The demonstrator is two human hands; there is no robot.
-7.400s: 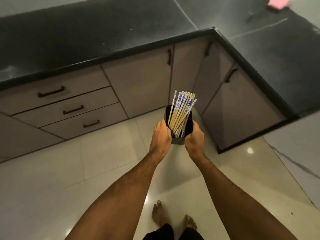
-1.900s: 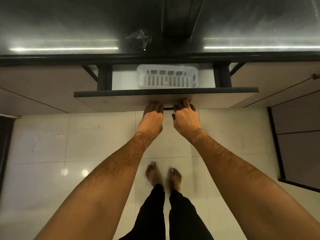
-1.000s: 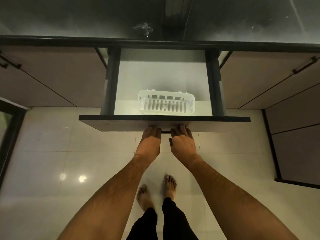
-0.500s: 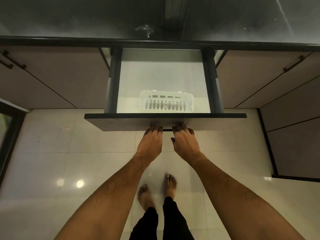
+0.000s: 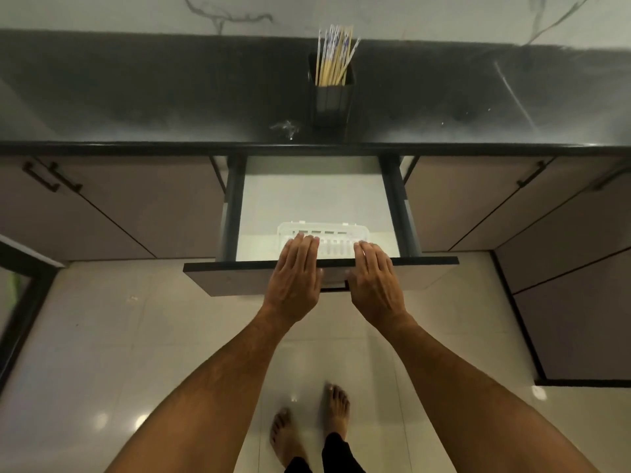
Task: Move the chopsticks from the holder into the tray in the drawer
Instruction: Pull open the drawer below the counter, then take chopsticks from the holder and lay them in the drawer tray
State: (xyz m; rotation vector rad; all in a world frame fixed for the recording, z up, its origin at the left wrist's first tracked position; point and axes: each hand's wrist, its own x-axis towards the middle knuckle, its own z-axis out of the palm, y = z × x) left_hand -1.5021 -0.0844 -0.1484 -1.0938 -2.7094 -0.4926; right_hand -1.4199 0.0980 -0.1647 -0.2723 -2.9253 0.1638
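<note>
A black holder (image 5: 330, 99) stands on the dark countertop (image 5: 170, 97), just behind the open drawer. Several bamboo chopsticks (image 5: 334, 56) with blue-and-white tops stick up out of it. The drawer (image 5: 317, 203) is pulled out, and a white slotted plastic tray (image 5: 324, 233) lies at its front. My left hand (image 5: 296, 273) and my right hand (image 5: 375, 278) hover flat over the drawer's front edge, fingers stretched out over the tray's near side. Neither hand holds anything.
Closed cabinet doors with black handles (image 5: 51, 177) flank the drawer on both sides. More cabinet fronts (image 5: 573, 302) run along the right. My bare feet (image 5: 336, 404) stand on the pale tiled floor below. A marble wall (image 5: 136, 11) rises behind the counter.
Both hands have let go of the drawer handle and risen over the drawer's front edge, fingers now flat. The view has tilted up, bringing the holder with chopsticks on the counter into sight.
</note>
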